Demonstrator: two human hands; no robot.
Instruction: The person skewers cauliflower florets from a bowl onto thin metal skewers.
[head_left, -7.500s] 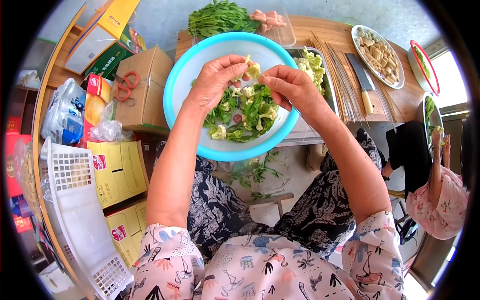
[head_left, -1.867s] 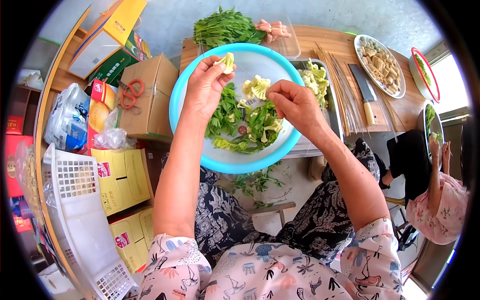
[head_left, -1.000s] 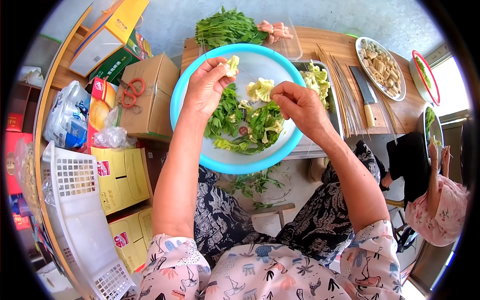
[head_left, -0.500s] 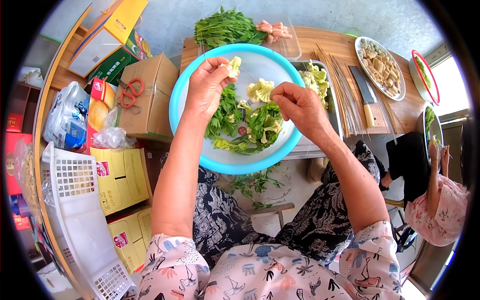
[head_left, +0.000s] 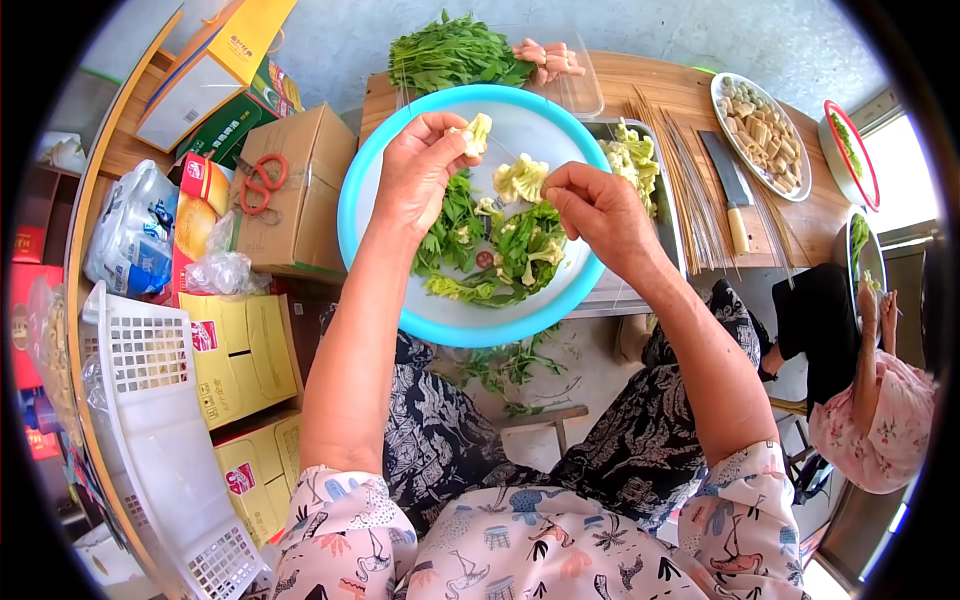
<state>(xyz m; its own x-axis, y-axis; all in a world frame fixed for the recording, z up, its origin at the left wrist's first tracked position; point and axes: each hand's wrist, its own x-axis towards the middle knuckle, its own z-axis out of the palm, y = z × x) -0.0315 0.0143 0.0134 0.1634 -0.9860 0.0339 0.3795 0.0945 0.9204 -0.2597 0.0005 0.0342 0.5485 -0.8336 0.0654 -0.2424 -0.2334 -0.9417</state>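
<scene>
"While the left hand is over the basin, what do its fingers hold?"

"One small, pale-yellow cauliflower floret, pinched narrowly at the tips."

"And the right hand?"

"Its thumb and forefinger are drawn together at the right edge of a knobbly, cream-coloured cauliflower cluster. I can't tell whether they grip its stalk or a thin stick."

"What lies under the fingers?"

"Dark-green leafy stems, inside the round, blue-rimmed plastic basin."

"And beyond the right fingertips?"

"More cauliflower in a rectangular metal tray, then long, thin brown sticks and a wooden-handled cleaver."
</scene>
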